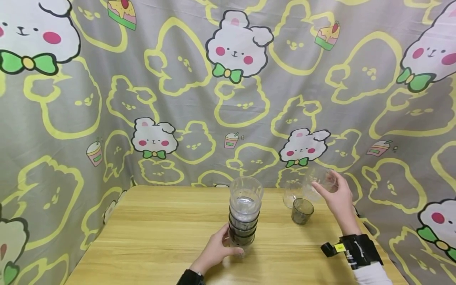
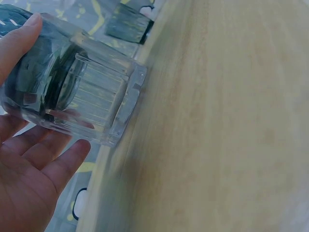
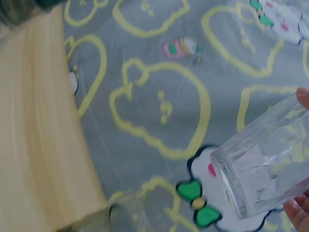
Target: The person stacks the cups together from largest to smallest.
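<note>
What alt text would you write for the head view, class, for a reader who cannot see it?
A left hand grips the base of a stack of cups on a wooden table. The right hand holds a clear cup above a dark cup, before a cartoon-bunny cloth.

Open surface (image 1: 149,237) lies left of the stack of cups (image 1: 244,215). At right, a dark cup (image 1: 302,211) and clear cup (image 1: 291,194) stand close together, blocking passage.

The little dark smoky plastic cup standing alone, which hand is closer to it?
Right. The right hand holds a clear cup just above the little dark smoky plastic cup; the left hand grips the cup stack farther away.
</note>
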{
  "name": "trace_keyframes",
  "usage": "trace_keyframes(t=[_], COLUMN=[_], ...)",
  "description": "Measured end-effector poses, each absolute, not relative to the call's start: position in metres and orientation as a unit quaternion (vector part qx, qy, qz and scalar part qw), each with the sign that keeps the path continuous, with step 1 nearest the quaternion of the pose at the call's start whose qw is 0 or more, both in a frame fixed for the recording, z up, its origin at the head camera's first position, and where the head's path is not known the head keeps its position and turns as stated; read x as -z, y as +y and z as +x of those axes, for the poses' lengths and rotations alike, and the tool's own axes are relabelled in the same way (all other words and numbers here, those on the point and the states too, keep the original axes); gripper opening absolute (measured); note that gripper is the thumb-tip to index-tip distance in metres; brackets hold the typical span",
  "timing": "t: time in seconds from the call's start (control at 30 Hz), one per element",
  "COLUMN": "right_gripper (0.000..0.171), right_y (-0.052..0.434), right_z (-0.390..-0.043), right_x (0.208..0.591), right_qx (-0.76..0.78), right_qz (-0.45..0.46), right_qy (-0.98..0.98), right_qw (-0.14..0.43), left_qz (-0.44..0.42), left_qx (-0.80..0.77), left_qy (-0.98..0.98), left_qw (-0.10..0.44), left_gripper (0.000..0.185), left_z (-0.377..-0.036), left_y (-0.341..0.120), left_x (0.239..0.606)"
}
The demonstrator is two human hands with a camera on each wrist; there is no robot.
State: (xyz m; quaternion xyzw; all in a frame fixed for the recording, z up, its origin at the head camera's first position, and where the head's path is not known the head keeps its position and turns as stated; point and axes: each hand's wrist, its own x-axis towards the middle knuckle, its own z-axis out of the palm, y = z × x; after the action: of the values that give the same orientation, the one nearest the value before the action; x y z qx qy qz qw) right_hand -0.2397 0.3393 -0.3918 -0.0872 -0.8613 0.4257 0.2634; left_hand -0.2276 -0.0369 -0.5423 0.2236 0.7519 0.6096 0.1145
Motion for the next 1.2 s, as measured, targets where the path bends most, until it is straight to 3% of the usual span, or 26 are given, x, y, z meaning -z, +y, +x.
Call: trace_keyframes(t=[0.83, 1.2], right_gripper=[0.065, 0.065], right_y=[0.265, 0.229], right_z=[-0.217, -0.208], right_x=[0.327, 0.305], right_qx=[-0.487, -0.547], right_qz=[0.061, 0.166], right_qy=[-0.807, -0.756], right_qw=[0.33, 0.32], left_qz=[0.23, 0.232], left_qx=[-0.605, -0.61], left_qy=[0.755, 0.75], left_qw=[0.106, 0.107], left_gripper=[0.082, 0.081], left_z=[-0.227, -0.227], left_y=[-0.036, -0.037], left_x=[0.543, 0.543])
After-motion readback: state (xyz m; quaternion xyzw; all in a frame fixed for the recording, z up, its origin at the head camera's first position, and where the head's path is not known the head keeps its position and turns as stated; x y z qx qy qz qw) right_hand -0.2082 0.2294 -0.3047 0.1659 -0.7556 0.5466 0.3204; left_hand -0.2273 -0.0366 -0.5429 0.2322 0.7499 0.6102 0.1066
